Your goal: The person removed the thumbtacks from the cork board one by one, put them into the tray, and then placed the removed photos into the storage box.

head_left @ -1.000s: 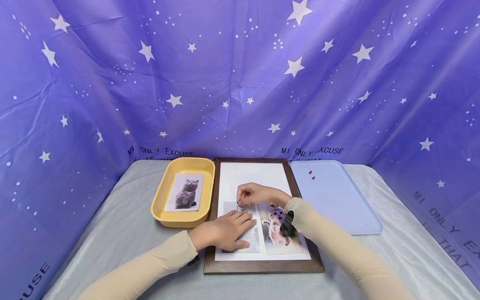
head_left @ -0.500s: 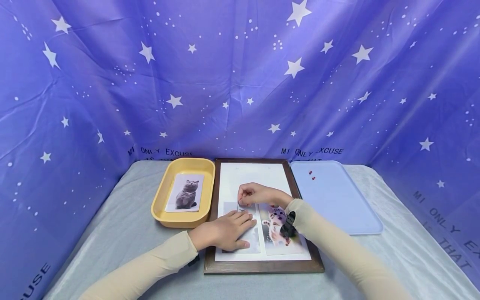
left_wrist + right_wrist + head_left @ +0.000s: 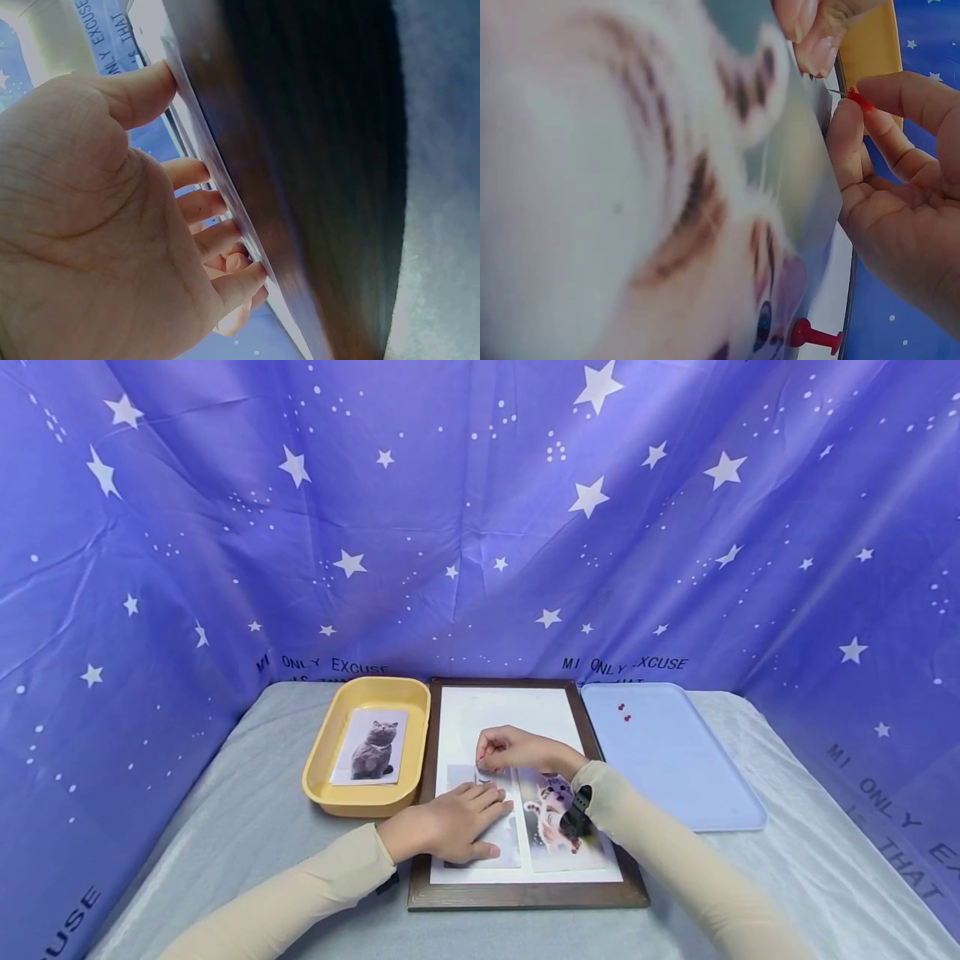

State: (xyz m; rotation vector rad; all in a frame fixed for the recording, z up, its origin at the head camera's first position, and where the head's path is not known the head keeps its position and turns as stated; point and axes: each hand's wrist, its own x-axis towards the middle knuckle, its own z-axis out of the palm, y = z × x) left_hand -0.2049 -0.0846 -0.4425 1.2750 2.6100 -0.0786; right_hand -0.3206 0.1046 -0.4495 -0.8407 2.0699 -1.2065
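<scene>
Red and shiny, the pin (image 3: 860,98) is pinched between the thumb and finger of the right hand (image 3: 521,747). Its thin metal point sticks out, and I cannot tell if it has gone into anything. That wrist wears a black band (image 3: 577,814). The left hand (image 3: 459,822) faces down, its fingers nearly straight and a bit spread. Its palm is lifted, and its tips touch the pale picture (image 3: 508,837) under it. The pin is at the top part of this picture, just past the left fingers.

Beside it lies a furry animal picture (image 3: 551,839) with another red pin (image 3: 817,335). Both pictures are on a white board (image 3: 495,706) with a brown frame (image 3: 525,896). To the left, a yellow tub (image 3: 360,807) holds a cat picture (image 3: 371,747). To the right, a blue tray (image 3: 675,760) has small red pins (image 3: 627,718) on it. Everything sits on a bench (image 3: 450,935). Behind is a purple curtain (image 3: 450,510); black letters on it say "MI ONLY EXCUSE" and "THAT".
</scene>
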